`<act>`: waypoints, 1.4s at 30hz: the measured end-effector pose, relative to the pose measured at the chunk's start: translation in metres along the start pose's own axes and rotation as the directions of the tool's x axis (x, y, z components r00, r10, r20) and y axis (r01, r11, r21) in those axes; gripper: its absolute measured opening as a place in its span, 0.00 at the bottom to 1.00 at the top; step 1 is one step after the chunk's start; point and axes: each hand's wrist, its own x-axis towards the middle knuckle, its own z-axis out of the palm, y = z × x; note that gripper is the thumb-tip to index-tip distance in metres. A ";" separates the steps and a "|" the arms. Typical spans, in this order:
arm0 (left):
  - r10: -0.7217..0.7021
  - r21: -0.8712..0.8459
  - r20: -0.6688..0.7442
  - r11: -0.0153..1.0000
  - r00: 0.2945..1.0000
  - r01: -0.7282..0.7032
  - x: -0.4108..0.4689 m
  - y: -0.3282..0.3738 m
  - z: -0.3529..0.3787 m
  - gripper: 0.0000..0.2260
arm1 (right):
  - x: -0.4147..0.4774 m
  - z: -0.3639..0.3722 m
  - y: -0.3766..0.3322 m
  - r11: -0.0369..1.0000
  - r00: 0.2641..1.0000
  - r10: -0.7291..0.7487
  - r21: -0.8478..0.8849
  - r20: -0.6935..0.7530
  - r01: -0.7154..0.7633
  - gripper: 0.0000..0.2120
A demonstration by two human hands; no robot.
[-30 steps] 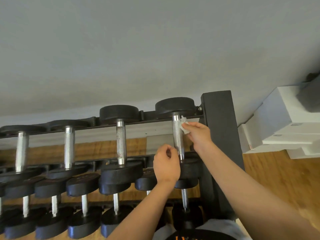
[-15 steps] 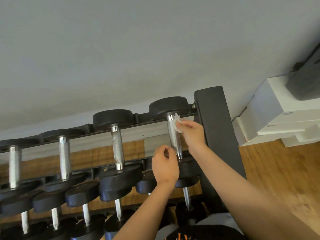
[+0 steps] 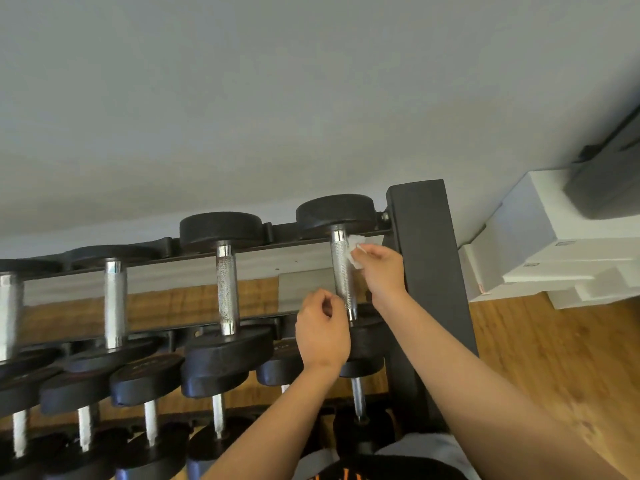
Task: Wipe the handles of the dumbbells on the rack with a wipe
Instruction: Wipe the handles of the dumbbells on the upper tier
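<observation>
The right hand (image 3: 382, 271) pinches a limp, crumpled white wipe (image 3: 354, 251) against the knurled chrome dumbbell handle (image 3: 341, 271), whose rough surface should drag on it. The left hand (image 3: 322, 330) curls alongside; whether it holds anything is unclear.

Bare forearms (image 3: 485, 386); black shirt (image 3: 398, 467) with orange print, bottom centre of frame; grey fabric (image 3: 426, 445) above it.

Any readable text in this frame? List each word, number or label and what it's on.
Nothing here can be read.
Raised mark on a middle-row dumbbell head: too blurred to read.
Small labels on the white boxes: too small to read.
Orange print on the black shirt: cut off by the frame edge, unreadable.
</observation>
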 end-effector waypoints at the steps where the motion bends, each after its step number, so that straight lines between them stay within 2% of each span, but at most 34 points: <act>1: -0.003 -0.005 0.001 1.000 1.000 0.003 0.000 0.001 0.000 0.09 | 0.004 0.003 -0.005 1.000 1.000 0.011 0.005 -0.007 -0.011 0.04; 6: -0.013 -0.010 -0.004 1.000 1.000 0.013 -0.001 -0.001 -0.001 0.10 | -0.007 -0.005 0.005 0.998 0.998 -0.058 -0.033 0.035 0.059 0.03; 12: -0.035 -0.026 -0.014 0.999 0.999 0.034 -0.002 0.002 0.000 0.09 | -0.002 -0.001 -0.005 0.997 0.996 0.071 -0.010 0.056 -0.070 0.08; 19: -0.054 0.011 -0.009 0.998 0.998 0.054 -0.003 0.005 0.000 0.09 | -0.005 -0.008 0.002 0.985 0.992 -0.099 -0.132 0.078 0.108 0.06; 23: -0.057 0.017 -0.005 0.998 0.998 0.057 -0.002 0.004 -0.002 0.08 | 0.001 -0.001 -0.009 0.981 0.993 -0.103 -0.158 0.052 0.110 0.10; 27: -0.043 0.006 0.005 0.999 0.999 0.042 -0.002 0.001 -0.003 0.08 | -0.019 -0.013 0.015 0.946 0.973 -0.207 -0.232 0.099 0.225 0.05; 31: -0.038 0.001 -0.006 0.999 0.999 0.038 0.000 0.000 -0.002 0.08 | -0.004 -0.012 0.009 0.960 0.987 -0.131 -0.236 0.091 0.149 0.04; 33: -0.035 0.001 -0.005 0.999 0.999 0.035 0.000 0.001 -0.001 0.08 | -0.005 -0.009 0.006 0.958 0.985 -0.158 -0.229 0.075 0.172 0.05; 35: -0.037 -0.003 -0.009 0.999 0.999 0.037 0.000 0.001 -0.001 0.08 | -0.014 -0.014 0.014 0.941 0.978 -0.180 -0.271 0.107 0.202 0.04; 38: -0.034 -0.007 -0.015 0.999 0.999 0.034 0.000 -0.002 -0.001 0.08 | -0.013 -0.024 0.023 0.931 0.980 -0.109 -0.328 0.165 0.159 0.03; 40: -0.038 -0.007 -0.009 0.999 0.999 0.038 0.000 0.000 0.000 0.08 | -0.004 -0.020 0.018 0.947 0.989 -0.066 -0.303 0.132 0.104 0.03; 42: -0.047 -0.013 -0.013 0.999 0.999 0.046 -0.002 0.002 0.000 0.09 | -0.004 -0.016 0.014 0.947 0.990 -0.081 -0.300 0.115 0.113 0.04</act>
